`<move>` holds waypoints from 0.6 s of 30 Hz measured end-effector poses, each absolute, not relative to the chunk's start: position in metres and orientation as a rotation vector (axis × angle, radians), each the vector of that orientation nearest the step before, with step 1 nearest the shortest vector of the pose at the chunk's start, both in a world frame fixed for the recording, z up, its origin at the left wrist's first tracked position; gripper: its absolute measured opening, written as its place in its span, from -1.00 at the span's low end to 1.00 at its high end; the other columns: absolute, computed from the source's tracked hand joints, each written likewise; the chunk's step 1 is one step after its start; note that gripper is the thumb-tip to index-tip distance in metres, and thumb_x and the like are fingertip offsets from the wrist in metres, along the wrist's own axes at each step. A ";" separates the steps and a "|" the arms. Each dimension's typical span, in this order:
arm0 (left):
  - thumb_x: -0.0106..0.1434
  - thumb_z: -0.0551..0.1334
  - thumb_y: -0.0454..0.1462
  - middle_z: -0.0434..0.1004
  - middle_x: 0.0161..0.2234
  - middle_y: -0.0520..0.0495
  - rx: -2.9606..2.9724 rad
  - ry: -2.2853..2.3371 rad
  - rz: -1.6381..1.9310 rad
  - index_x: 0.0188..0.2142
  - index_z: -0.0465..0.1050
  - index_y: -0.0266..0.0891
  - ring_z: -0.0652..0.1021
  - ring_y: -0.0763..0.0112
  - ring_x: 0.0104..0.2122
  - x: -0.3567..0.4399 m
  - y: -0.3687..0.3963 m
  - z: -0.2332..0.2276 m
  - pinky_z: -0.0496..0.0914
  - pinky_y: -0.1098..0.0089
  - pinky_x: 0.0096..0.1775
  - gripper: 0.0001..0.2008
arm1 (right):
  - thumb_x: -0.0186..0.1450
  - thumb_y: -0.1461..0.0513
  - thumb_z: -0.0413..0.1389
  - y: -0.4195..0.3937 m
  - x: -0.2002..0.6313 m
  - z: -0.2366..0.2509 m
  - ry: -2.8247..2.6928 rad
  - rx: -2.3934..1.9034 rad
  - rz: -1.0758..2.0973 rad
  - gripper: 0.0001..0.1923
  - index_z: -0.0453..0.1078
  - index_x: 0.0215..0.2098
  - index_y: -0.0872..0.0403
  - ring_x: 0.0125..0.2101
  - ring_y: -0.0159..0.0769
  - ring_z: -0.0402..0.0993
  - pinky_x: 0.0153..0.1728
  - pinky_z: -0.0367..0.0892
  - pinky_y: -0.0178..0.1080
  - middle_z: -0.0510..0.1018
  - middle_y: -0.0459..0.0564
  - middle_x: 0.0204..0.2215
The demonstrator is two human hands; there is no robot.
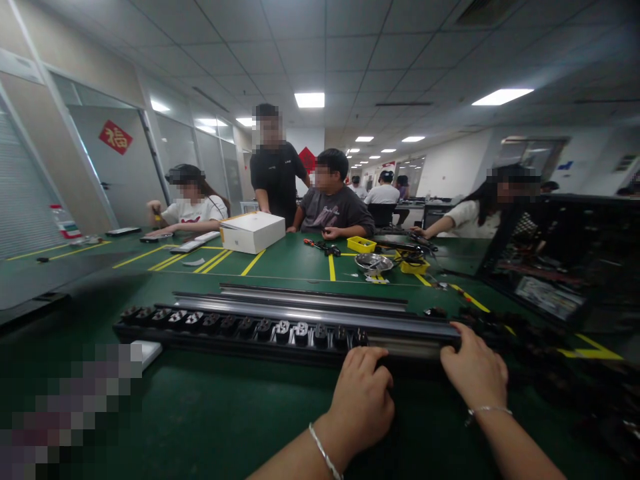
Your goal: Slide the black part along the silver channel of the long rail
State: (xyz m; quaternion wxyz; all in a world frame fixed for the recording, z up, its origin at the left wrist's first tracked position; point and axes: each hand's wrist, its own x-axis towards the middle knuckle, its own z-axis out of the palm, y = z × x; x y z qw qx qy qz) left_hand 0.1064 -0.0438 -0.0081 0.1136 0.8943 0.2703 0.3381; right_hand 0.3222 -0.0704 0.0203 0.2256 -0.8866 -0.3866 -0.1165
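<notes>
A long black power strip housing lies across the green table in front of me. Black socket modules sit in a row along it from its left end to past the middle; the right stretch is a bare metallic channel. My left hand is closed at the last socket module of the row, its fingertips partly hidden behind the hand. Around the housing's right end my right hand is closed, thumb on the near side and fingers over the far edge. Behind lie long metal-and-black rails.
Dark loose parts are heaped at the right, beside a black framed case. Farther back are a metal bowl, yellow trays and a white box. Several people sit or stand around the table.
</notes>
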 end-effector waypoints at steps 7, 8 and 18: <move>0.09 0.16 -0.41 0.33 0.07 -0.04 2.624 0.798 0.993 -0.35 0.38 -0.20 0.32 0.28 0.05 0.107 -0.044 -0.008 0.20 0.19 0.12 -0.87 | 0.22 0.18 -0.18 -0.077 0.337 0.022 -0.963 -2.466 -0.339 -0.48 0.24 0.13 0.09 0.02 0.03 0.33 0.04 0.15 0.09 0.42 0.16 0.02; 0.09 0.16 -0.42 0.34 0.06 -0.04 2.627 0.796 1.000 -0.35 0.39 -0.20 0.32 0.28 0.05 0.107 -0.044 -0.009 0.20 0.19 0.11 -0.87 | 0.23 0.18 -0.18 -0.078 0.339 0.022 -0.950 -2.466 -0.341 -0.48 0.25 0.12 0.09 0.02 0.05 0.33 0.03 0.15 0.11 0.42 0.17 0.02; 0.07 0.16 -0.43 0.33 0.08 -0.05 2.618 0.783 0.991 -0.33 0.40 -0.19 0.31 0.25 0.06 0.107 -0.043 -0.009 0.19 0.14 0.13 -0.83 | 0.21 0.15 -0.14 -0.081 0.353 0.020 -0.917 -2.462 -0.338 -0.47 0.25 0.13 0.08 0.03 0.08 0.32 0.01 0.16 0.17 0.42 0.19 0.01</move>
